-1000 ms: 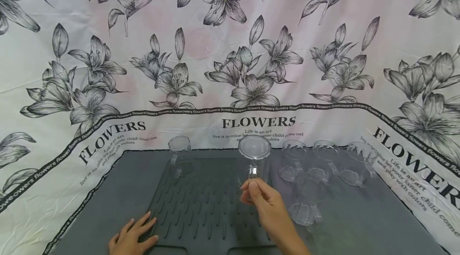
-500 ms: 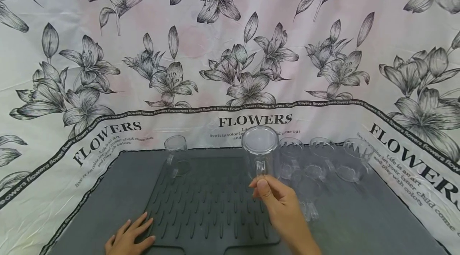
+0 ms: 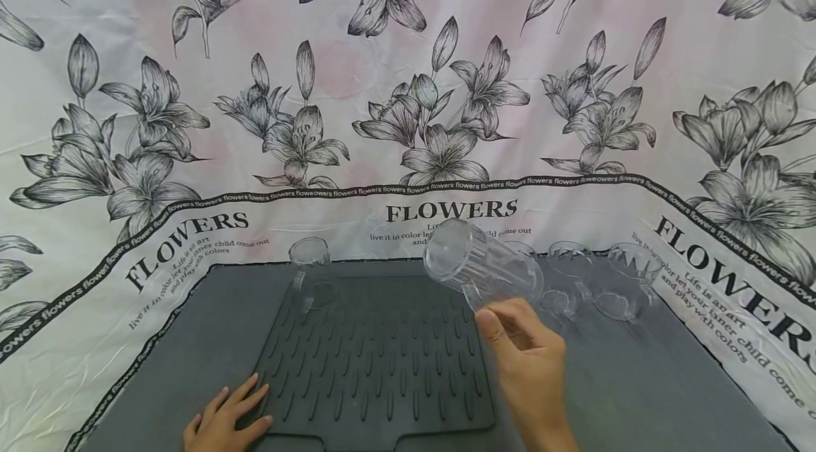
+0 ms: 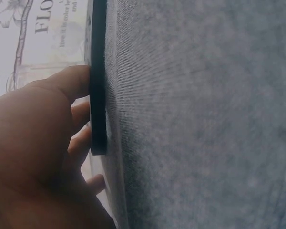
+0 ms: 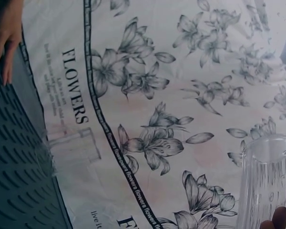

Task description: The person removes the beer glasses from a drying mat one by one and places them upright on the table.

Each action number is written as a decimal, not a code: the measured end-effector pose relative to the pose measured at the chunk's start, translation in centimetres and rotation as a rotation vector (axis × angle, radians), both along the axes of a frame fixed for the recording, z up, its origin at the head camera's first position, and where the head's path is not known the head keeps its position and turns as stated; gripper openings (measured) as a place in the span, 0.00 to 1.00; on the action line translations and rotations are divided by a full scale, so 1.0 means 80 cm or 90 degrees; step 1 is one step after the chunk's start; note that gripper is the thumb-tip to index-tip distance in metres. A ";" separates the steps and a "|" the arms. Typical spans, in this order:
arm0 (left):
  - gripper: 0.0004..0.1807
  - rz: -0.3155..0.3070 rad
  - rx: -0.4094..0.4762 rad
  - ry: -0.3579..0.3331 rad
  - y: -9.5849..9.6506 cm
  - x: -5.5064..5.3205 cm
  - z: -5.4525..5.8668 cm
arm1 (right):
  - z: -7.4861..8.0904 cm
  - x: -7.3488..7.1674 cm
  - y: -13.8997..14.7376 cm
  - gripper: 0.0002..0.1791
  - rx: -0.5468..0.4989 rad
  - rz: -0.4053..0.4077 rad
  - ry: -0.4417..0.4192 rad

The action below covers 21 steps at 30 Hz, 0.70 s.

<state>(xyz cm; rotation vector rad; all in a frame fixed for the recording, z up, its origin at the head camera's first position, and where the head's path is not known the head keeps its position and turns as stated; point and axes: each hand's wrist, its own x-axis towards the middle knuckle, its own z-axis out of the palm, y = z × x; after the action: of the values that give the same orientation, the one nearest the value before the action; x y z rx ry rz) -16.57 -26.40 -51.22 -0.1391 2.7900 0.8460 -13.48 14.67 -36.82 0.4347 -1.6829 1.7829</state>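
Observation:
My right hand (image 3: 529,360) pinches the handle of a clear glass mug (image 3: 484,264), raised in the air over the right side of a dark ridged drying mat (image 3: 376,360). The mug is tilted, one end pointing up and left. In the right wrist view, the ribbed wall of this mug (image 5: 264,186) shows beside the fingertips. Spread fingers of my left hand (image 3: 226,420) rest at the near left edge of the mat. Seen from the left wrist, that hand (image 4: 43,133) touches the mat's dark edge (image 4: 98,95). Another glass mug (image 3: 312,289) stands at the mat's far left corner.
Right of the mat, several glass mugs, such as this one (image 3: 627,285), stand in a row on the grey table (image 3: 637,381). One is partly hidden behind the held mug. A flower-printed cloth (image 3: 408,119) hangs behind and around the table.
My right hand has moved to the right with the mug and has turned it from near vertical to a slant. The left hand stays at the mat's edge.

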 end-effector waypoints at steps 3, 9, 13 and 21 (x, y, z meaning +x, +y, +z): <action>0.46 0.000 -0.001 -0.003 0.000 0.000 0.000 | -0.001 0.001 0.001 0.04 0.004 0.016 0.014; 0.47 0.003 -0.002 -0.011 -0.001 0.002 0.000 | 0.000 0.004 -0.003 0.08 0.070 -0.004 0.024; 0.48 0.003 -0.005 -0.005 -0.002 0.004 0.000 | -0.003 0.004 -0.006 0.10 0.101 -0.017 0.041; 0.48 0.012 -0.004 0.002 0.005 0.002 0.006 | -0.014 -0.003 -0.007 0.13 0.142 -0.036 0.112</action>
<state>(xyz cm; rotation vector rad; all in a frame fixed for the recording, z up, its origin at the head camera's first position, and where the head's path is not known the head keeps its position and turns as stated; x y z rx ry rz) -16.41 -25.97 -50.77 -0.1650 2.7986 0.8436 -13.70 14.12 -37.92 0.6155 -1.7570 1.4763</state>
